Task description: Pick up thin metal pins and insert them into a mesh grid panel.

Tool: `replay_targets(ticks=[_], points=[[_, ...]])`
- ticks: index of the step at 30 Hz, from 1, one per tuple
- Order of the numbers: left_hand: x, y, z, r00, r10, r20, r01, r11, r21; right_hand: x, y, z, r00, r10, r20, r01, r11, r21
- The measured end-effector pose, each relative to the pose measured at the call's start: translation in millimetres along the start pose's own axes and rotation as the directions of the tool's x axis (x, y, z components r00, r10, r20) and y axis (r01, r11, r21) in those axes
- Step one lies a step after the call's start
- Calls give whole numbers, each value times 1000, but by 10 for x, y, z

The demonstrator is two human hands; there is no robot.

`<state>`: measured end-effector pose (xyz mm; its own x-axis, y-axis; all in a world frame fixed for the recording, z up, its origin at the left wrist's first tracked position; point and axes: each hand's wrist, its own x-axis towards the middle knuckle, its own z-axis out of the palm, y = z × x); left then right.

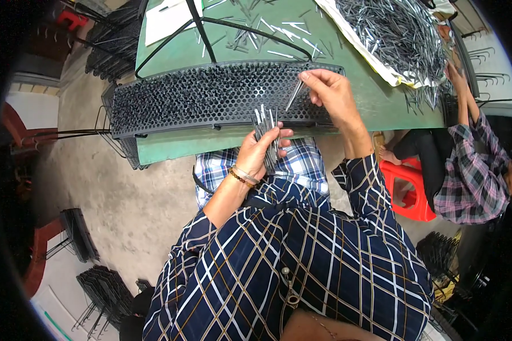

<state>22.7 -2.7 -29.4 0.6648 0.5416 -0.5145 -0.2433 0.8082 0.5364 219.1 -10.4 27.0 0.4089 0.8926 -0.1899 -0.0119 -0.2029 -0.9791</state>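
My left hand [252, 151] is closed around a bunch of thin grey-and-black sticks [263, 126], pen-like in shape, some with pale ends. To its right and a little farther off, my right hand [337, 96] pinches a few of the same slim sticks [293, 95] between thumb and fingers. Their lower tips point down over a long black perforated rack [179, 126], close above or touching it; I cannot tell which. Short dark ends stand packed in the rack's holes on the left and middle, while holes near my right hand show bare.
The rack lies along the near edge of a green table [176, 150], its black bar frame [210, 42] rising behind. Loose sticks [290, 31] and white paper [160, 25] lie beyond. A heaped white sack [375, 59] is far right. Another person [475, 176] sits near a red stool [407, 190].
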Motion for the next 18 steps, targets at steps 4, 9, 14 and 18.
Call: replay_targets(ticks=[4, 9, 14, 18], points=[[0, 33, 38, 999, -36, 4, 37, 997, -66, -56, -19, 45, 984, 46, 170, -35, 997, -67], [-22, 8, 82, 1000, -8, 17, 7, 998, 69, -111, 111, 101, 966, 150, 208, -133, 987, -93], [-10, -8, 44, 999, -29, -17, 30, 995, 100, -98, 192, 71, 971, 103, 216, -93, 994, -57], [-18, -6, 56, 997, -37, -63, 43, 994, 101, 5, 124, 17, 991, -109, 82, 113, 992, -47]])
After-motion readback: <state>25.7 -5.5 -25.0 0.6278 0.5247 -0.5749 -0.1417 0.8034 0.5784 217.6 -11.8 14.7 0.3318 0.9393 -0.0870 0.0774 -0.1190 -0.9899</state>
